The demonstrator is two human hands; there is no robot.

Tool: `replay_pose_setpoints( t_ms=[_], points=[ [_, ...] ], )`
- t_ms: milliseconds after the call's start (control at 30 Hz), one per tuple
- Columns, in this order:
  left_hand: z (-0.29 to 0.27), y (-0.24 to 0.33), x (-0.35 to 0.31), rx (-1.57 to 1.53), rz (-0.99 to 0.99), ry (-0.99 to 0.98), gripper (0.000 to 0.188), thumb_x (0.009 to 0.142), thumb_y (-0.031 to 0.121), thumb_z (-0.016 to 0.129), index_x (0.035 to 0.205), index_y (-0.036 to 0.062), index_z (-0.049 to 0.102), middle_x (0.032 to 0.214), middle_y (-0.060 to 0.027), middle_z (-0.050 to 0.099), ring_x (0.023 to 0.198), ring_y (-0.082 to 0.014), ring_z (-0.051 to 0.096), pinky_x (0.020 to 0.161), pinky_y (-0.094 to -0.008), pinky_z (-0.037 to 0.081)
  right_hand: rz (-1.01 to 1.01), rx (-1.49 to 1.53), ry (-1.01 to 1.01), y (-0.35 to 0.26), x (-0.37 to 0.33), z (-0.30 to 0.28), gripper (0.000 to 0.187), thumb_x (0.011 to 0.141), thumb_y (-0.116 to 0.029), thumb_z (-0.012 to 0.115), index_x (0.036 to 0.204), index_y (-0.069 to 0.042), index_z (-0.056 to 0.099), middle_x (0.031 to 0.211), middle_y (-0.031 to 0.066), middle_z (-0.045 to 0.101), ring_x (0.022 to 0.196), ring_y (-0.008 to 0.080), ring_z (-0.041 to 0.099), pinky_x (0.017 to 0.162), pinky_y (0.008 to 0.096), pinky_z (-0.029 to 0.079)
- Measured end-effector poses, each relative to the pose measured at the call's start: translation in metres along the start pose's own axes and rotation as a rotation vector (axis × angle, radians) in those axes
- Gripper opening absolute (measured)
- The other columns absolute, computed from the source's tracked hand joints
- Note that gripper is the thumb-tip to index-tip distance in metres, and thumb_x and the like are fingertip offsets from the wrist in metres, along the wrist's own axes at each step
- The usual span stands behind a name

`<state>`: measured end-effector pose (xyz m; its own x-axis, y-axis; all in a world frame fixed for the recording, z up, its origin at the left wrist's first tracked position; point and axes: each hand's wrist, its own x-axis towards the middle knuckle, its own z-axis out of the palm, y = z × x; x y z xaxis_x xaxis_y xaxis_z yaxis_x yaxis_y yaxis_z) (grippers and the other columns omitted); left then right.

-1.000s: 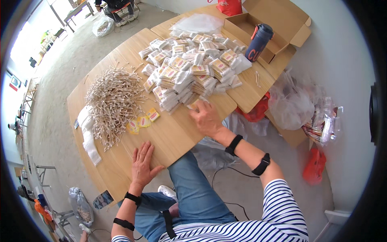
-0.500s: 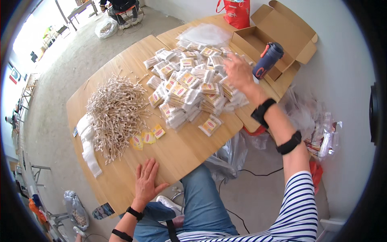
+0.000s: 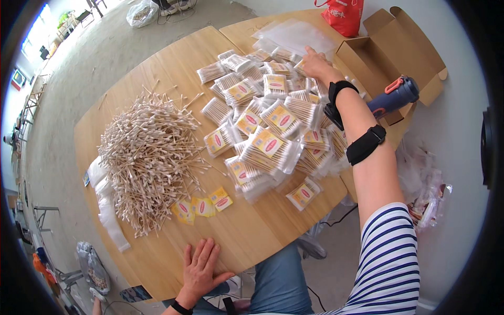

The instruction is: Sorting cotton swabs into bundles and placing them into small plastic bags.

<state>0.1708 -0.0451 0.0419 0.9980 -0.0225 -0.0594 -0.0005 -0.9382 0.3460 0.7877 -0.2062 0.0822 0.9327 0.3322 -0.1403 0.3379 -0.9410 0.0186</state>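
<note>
My left hand (image 3: 201, 266) lies palm down on the near edge of the wooden table (image 3: 262, 231), fingers stretched out and holding nothing. My right hand (image 3: 318, 65) reaches over the far side of a heap of packed cotton swab bags (image 3: 269, 143), its forefinger extended at the edge of a stack of clear plastic bags (image 3: 289, 34). Nothing shows in its grip, though some fingers are partly hidden. One cotton swab packet (image 3: 304, 194) lies apart in front of the heap. At the left is a big pile of loose cotton swabs (image 3: 149, 157), with several yellow cards (image 3: 202, 206) beside it.
An open cardboard box (image 3: 401, 44) stands at the far right, with a dark blue bottle (image 3: 394, 97) leaning against its front. Behind is a red bag (image 3: 344, 16). A strip of white plastic bags (image 3: 107, 205) lies along the left edge, and a phone (image 3: 135, 293) at the near left corner.
My right hand has moved forward from beside the bottle to the clear plastic bags. My left hand stays flat on the table. The whole view has shifted toward the table.
</note>
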Motion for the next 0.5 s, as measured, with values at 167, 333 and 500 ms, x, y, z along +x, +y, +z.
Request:
replay_pose_setpoints(
  t_ms=[167,333,500],
  points=[
    [0.001,0.002,0.0,0.016,-0.024,0.001,0.085,0.077,0.064,0.071,0.137,0.0049,0.056,0.149,-0.0127,0.048,0.141,-0.0303,0.042,0.119,-0.0542,0.019,-0.003,0.009,0.052,0.004,0.019,0.01,0.044,0.09,-0.013,0.048,0.128,0.002,0.062,0.156,0.0129,0.038,0.139,0.0371,0.041,0.108,0.0515,0.041],
    [0.001,0.002,0.0,0.012,-0.004,-0.004,0.09,0.076,0.064,0.071,0.136,-0.0004,0.054,0.147,-0.0178,0.049,0.139,-0.0363,0.043,0.118,-0.0551,0.02,-0.112,0.059,0.406,0.003,0.005,0.007,0.028,0.082,-0.006,0.055,0.105,0.0,0.07,0.114,0.0224,0.064,0.105,0.0404,0.065,0.09,0.0441,0.053],
    [0.0,0.002,0.0,0.0,-0.005,0.003,0.09,0.076,0.063,0.072,0.136,-0.0006,0.053,0.147,-0.0185,0.048,0.139,-0.0372,0.042,0.118,-0.0552,0.02,-0.131,0.164,0.632,0.001,-0.011,-0.005,0.018,0.077,-0.003,0.057,0.09,-0.006,0.069,0.095,0.0196,0.068,0.094,0.0374,0.067,0.081,0.0461,0.054]
  ],
)
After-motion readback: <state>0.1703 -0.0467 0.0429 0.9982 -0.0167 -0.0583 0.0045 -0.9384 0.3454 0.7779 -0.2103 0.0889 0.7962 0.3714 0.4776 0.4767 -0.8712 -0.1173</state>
